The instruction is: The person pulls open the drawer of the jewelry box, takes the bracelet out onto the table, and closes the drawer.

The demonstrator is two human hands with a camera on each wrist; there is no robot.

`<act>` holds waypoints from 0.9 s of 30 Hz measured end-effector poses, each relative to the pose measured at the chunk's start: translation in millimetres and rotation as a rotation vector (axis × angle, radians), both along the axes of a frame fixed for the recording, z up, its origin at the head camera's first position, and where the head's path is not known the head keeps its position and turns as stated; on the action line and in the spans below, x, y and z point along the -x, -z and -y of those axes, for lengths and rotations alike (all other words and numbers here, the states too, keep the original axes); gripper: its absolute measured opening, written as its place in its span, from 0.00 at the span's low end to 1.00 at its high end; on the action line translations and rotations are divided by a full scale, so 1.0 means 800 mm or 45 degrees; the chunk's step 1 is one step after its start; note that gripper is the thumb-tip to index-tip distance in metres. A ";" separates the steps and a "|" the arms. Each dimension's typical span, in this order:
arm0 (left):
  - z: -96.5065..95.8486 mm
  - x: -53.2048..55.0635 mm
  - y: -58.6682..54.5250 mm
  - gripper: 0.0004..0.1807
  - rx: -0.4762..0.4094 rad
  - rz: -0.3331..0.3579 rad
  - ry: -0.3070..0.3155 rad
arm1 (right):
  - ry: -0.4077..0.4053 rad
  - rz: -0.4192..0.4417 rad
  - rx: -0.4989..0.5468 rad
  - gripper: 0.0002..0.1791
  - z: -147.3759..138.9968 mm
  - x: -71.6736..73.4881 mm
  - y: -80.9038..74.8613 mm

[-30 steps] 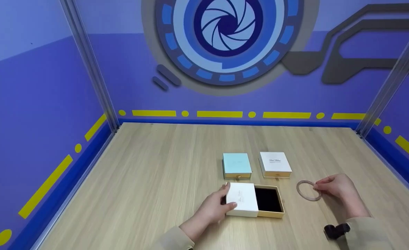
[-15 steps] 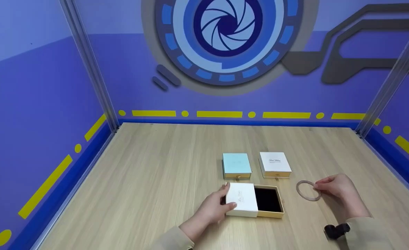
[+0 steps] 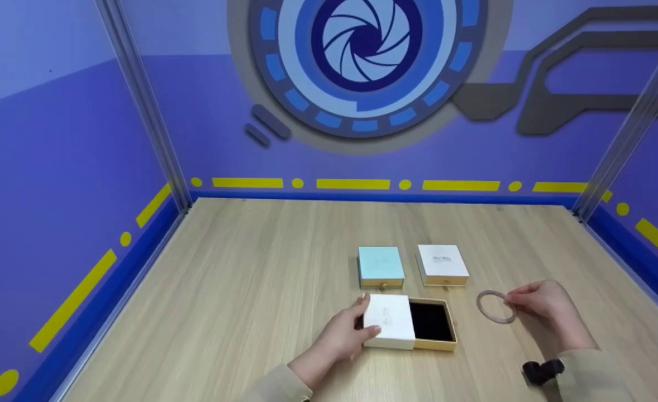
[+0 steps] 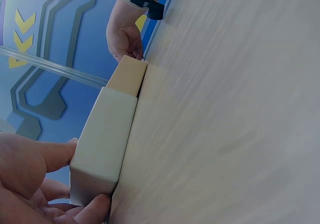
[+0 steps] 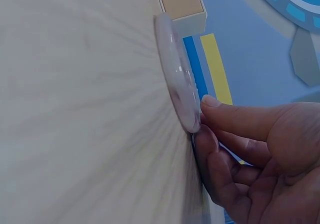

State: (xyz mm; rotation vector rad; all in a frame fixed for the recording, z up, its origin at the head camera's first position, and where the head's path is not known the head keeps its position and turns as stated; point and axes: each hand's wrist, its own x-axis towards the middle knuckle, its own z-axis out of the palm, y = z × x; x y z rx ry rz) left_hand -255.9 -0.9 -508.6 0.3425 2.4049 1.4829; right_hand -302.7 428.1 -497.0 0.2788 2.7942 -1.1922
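Bangle in right hand, open box in left

Left hand (image 3: pixel 340 332): gripping the left end of the open white box (image 3: pixel 387 318), fingers at its far corner, thumb on the near side of the top. Left wrist view shows fingers curled at that end. Box sits on the wood-look table (image 3: pixel 239 290). Teal box (image 3: pixel 381 263) right behind the sleeve half, apart from it, tan front facing the person. Then the drawer (image 3: pixel 436 345), pulled out to the right of the sleeve, tan walls, black lining (image 3: pixel 432 322) visible. Closed white box (image 3: pixel 442 261) behind and slightly right of the drawer, dark print on top. Next, the bangle (image 5: pixel 177 76): pale with purplish patches, right of the drawer, apart from it, held low and nearly level; touching table or not, cannot tell. Right hand (image 3: pixel 544 301): pinching the bangle's right edge between thumb and fingers. Black device (image 3: pixel 541 372) at the right wrist, beside a beige cuff (image 3: pixel 589 374).
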 end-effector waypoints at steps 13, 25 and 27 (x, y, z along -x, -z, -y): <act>-0.001 0.000 -0.001 0.41 0.021 -0.007 0.004 | 0.003 -0.005 0.036 0.19 0.002 -0.002 -0.006; 0.000 0.001 0.001 0.41 0.028 -0.013 -0.002 | -0.040 -0.066 -0.005 0.18 0.019 -0.005 -0.018; -0.001 0.001 0.001 0.41 0.033 -0.011 -0.004 | -0.045 -0.046 0.020 0.18 0.021 -0.004 -0.019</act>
